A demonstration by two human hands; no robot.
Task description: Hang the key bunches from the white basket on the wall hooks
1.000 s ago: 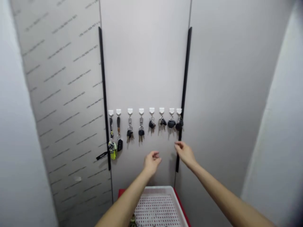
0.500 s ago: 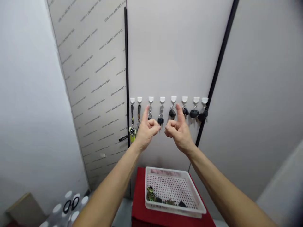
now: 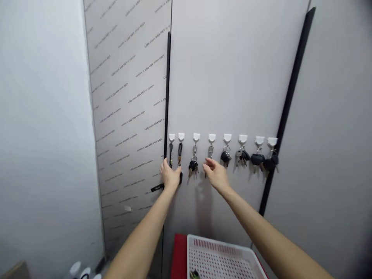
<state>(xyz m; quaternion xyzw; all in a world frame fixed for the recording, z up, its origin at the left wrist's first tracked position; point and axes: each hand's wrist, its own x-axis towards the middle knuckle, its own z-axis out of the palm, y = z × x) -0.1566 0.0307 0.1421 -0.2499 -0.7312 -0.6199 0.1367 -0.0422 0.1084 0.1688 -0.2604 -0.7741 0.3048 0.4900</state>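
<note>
Hooks (image 3: 227,138), white and eight in a row, carry hanging keys (image 3: 192,165), and below the row's two leftmost hooks the left hand (image 3: 170,176) hides most of the lower parts of two strap-hung key sets, its thumb spread from its fingers, though whether it grips anything cannot be told. Under the row's fourth hook from the left, the right hand (image 3: 217,174) has thumb and fingers curled close together before another key set, its grip likewise unclear. Well below the row, a white basket (image 3: 216,245) rests on a red bench (image 3: 179,257).
</note>
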